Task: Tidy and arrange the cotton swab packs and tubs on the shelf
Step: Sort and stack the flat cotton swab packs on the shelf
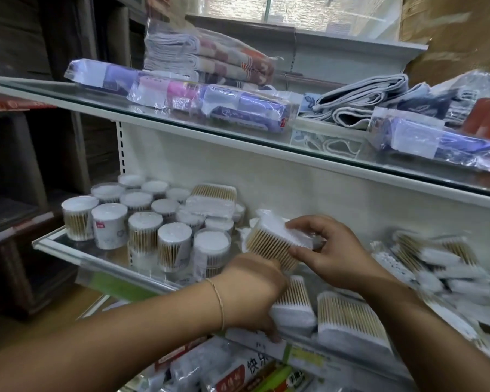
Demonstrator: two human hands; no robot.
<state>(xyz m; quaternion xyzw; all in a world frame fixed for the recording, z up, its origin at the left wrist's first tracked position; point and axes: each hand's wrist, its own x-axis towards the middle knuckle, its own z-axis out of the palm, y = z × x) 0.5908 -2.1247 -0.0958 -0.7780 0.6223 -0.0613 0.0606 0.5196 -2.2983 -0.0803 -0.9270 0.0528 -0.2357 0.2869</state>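
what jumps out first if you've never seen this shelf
At centre the right hand holds a flat swab pack above the shelf, the left hand grips a second pack at the front edge. Left of them stands a crowd of round tubs; to the right, loose packs lie heaped.

The shelf (77, 257) has a white painted metal rim and a glossy, mirror-like deck. The upper shelf (68, 91) is topped with smooth, reflecting glass. The back panel (266, 171) is matt white. The tubs (173, 247) are clear hard plastic with white tops, and pale wooden sticks show through their walls. The pack (269, 244) is shiny clear film over wooden sticks with fluffy white cotton tips. The towels (207, 56) are soft woven cloth inside a crinkled glossy bag (167, 29). The folded cloth (359, 97) lies unwrapped, matt grey. The bracelet (219, 301) is a thin gold-coloured strand.
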